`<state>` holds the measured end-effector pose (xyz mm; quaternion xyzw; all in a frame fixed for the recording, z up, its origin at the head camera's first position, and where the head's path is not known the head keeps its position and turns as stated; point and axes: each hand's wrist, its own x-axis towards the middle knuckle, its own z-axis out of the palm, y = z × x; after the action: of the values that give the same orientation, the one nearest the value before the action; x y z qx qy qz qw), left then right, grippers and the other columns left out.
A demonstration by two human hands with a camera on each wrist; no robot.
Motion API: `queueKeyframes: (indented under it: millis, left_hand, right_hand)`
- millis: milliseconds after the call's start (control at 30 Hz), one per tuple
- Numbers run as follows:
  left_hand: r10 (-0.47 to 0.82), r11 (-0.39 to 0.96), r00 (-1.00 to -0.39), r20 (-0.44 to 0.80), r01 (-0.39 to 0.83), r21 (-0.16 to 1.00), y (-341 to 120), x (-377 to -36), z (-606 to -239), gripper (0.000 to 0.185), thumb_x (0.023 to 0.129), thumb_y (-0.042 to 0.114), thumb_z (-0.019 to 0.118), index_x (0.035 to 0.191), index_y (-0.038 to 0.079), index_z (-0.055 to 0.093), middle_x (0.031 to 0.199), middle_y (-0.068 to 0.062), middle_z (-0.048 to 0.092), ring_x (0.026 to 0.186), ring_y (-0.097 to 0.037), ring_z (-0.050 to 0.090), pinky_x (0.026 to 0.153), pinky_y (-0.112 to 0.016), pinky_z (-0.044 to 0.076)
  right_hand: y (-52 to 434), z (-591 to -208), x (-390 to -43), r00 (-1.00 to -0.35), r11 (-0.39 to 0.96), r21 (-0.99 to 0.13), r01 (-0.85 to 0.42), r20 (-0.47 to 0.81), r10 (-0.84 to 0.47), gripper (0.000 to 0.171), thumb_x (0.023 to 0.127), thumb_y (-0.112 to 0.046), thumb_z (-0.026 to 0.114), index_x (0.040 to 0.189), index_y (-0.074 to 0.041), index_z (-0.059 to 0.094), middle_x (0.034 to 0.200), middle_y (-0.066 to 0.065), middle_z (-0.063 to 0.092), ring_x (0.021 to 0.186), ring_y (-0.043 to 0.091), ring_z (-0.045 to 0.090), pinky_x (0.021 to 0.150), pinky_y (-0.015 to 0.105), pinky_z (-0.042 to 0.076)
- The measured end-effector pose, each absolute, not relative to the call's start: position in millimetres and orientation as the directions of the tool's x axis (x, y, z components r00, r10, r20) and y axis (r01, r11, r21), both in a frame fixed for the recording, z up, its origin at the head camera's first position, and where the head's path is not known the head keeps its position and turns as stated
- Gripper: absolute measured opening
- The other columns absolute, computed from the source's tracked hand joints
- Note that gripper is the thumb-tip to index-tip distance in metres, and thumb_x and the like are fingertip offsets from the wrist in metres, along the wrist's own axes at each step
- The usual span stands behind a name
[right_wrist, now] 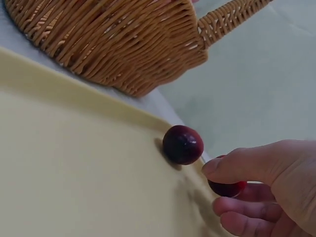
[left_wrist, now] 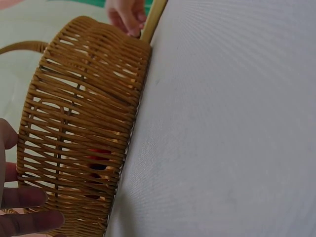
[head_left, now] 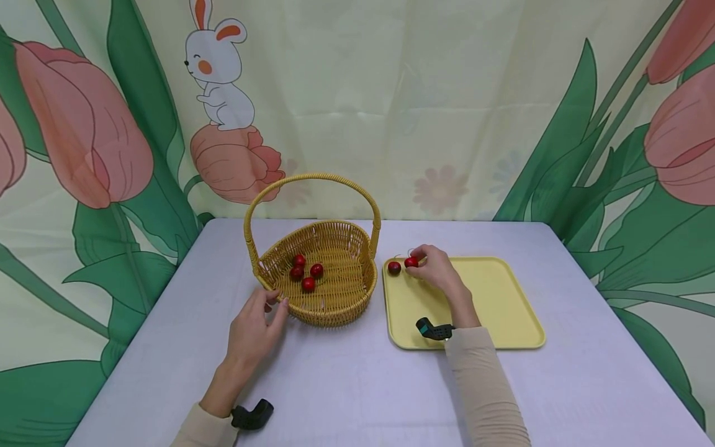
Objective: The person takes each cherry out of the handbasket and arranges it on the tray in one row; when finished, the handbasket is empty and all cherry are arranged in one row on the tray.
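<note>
A yellow wicker basket (head_left: 335,315) with a tall handle stands left of the middle of the table. Several red cherries (head_left: 308,285) lie inside it, towards its left side. At the basket's near left rim, my left hand (head_left: 252,332) holds the edge with thumb and fingers. My right hand (head_left: 440,273) pinches a red cherry (right_wrist: 228,189) between thumb and fingers over the far left corner of the yellow tray (head_left: 475,310). Just left of it, a darker cherry (right_wrist: 183,144) rests on the tray near its rim.
A white cloth (head_left: 346,391) covers the table. The tray lies close to the basket's right side. Behind the table hangs a curtain (head_left: 447,112) printed with tulips and a rabbit. Each wrist wears a small black device (head_left: 252,415).
</note>
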<state>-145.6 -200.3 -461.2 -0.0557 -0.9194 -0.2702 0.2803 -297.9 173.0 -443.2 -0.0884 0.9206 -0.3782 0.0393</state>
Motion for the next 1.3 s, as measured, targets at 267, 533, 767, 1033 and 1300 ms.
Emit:
queueKeyframes:
  millis: [267, 533, 767, 1033, 1300]
  left_hand:
    - [-0.060, 0.844, -0.844, 0.534, 0.243, 0.479, -200, -145, -461, 0.028, 0.095, 0.027, 0.065, 0.112, 0.004, 0.065, 0.096, -0.010, 0.068, 0.082, -0.021, 0.062, 0.063, -0.034, 0.051]
    - [-0.063, 0.837, -0.849, 0.525, 0.242, 0.491, -200, -144, -461, 0.029, 0.096, 0.027, 0.065, 0.113, 0.004, 0.064, 0.096, -0.010, 0.069, 0.083, -0.023, 0.063, 0.063, -0.033, 0.049]
    - [-0.062, 0.836, -0.850, 0.524, 0.243, 0.492, -200, -144, -461, 0.030, 0.096, 0.027, 0.064, 0.114, 0.004, 0.064, 0.097, -0.010, 0.068, 0.083, -0.022, 0.062, 0.063, -0.033, 0.049]
    - [-0.065, 0.838, -0.851, 0.520, 0.237, 0.492, -200, -144, -459, 0.029, 0.096, 0.028, 0.064, 0.113, 0.004, 0.064, 0.097, -0.011, 0.069, 0.083, -0.022, 0.062, 0.064, -0.035, 0.050]
    - [-0.061, 0.838, -0.854, 0.517, 0.238, 0.492, -200, -145, -461, 0.029, 0.096, 0.027, 0.064, 0.114, 0.004, 0.064, 0.098, -0.011, 0.069, 0.083, -0.022, 0.062, 0.065, -0.036, 0.051]
  right_hand:
    - [172, -450, -300, -0.981, 0.707, -0.696, -0.125, -0.018, -0.191, 0.044, 0.088, -0.024, 0.077, 0.122, 0.000, 0.062, 0.116, 0.018, 0.066, 0.097, 0.028, 0.063, 0.084, 0.037, 0.052]
    - [171, -454, -301, -0.981, 0.729, -0.674, -0.120, -0.031, -0.191, 0.045, 0.088, -0.025, 0.078, 0.123, -0.002, 0.063, 0.116, 0.016, 0.067, 0.097, 0.026, 0.062, 0.084, 0.037, 0.050]
    - [172, -450, -300, -0.981, 0.726, -0.682, -0.089, -0.065, -0.181, 0.050, 0.087, -0.029, 0.078, 0.126, -0.003, 0.062, 0.122, 0.016, 0.065, 0.102, 0.028, 0.061, 0.089, 0.040, 0.051]
    - [175, -438, -298, -0.982, 0.711, -0.691, -0.131, -0.005, -0.186, 0.053, 0.088, -0.030, 0.077, 0.128, 0.001, 0.061, 0.126, 0.021, 0.062, 0.109, 0.035, 0.063, 0.090, 0.044, 0.054]
    - [175, -425, -293, -0.980, 0.710, -0.682, -0.179, 0.056, -0.193, 0.052, 0.089, -0.028, 0.075, 0.129, 0.001, 0.060, 0.126, 0.022, 0.061, 0.108, 0.035, 0.064, 0.086, 0.043, 0.055]
